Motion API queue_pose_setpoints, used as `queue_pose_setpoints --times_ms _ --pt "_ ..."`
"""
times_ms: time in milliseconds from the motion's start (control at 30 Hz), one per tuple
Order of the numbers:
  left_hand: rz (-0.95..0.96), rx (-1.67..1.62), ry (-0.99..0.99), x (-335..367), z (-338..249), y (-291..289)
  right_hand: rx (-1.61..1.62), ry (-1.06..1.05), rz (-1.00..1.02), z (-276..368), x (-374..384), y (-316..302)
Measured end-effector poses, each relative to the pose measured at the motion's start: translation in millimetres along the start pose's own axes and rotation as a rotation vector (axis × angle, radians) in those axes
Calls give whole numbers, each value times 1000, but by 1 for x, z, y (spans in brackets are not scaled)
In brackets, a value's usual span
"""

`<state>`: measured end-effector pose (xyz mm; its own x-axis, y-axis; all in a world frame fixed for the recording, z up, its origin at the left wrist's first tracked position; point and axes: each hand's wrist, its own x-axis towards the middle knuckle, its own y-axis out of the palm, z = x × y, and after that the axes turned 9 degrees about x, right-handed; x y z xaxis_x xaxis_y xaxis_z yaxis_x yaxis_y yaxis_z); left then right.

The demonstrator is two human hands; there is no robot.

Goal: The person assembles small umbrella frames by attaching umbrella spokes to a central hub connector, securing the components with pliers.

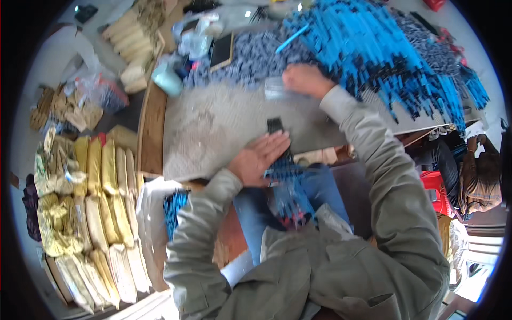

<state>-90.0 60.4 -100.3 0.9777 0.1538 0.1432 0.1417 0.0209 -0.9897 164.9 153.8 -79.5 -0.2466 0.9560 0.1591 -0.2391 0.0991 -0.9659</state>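
Observation:
My left hand (pixel 261 158) lies with its fingers stretched out over a bundle of thin blue sticks with black ends (pixel 274 126). The bundle reaches past the table's front edge toward my lap, where its blue part (pixel 292 198) looks wrapped in clear plastic. My right hand (pixel 306 80) is closed and slightly blurred above the table. A piece of clear plastic (pixel 275 88) touches or lies right beside its fingers; what they hold is hidden. Beyond that hand spreads a large heap of similar blue sticks (pixel 357 37).
Small grey pieces (pixel 256 58) are heaped across the table's back. A phone (pixel 222 52) and a pale teal container (pixel 167 79) stand left of them. Stacked yellowish packages (pixel 101 170) fill the left side. At the far right is another person (pixel 482 178) beside a red object (pixel 434 189).

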Motion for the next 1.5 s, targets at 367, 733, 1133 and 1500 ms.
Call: queue_pose_setpoints --times_ms 367,733,1133,1500 --pt "39 -40 -44 -7 -13 2 114 25 -32 0 -11 12" --pt "25 -42 -11 -4 -6 0 602 -264 -320 48 -87 24" --pt "15 -95 -24 -7 -12 0 884 -205 -286 64 -130 -2" --pt "14 -91 -29 -2 -4 1 409 -263 -307 41 -122 21"
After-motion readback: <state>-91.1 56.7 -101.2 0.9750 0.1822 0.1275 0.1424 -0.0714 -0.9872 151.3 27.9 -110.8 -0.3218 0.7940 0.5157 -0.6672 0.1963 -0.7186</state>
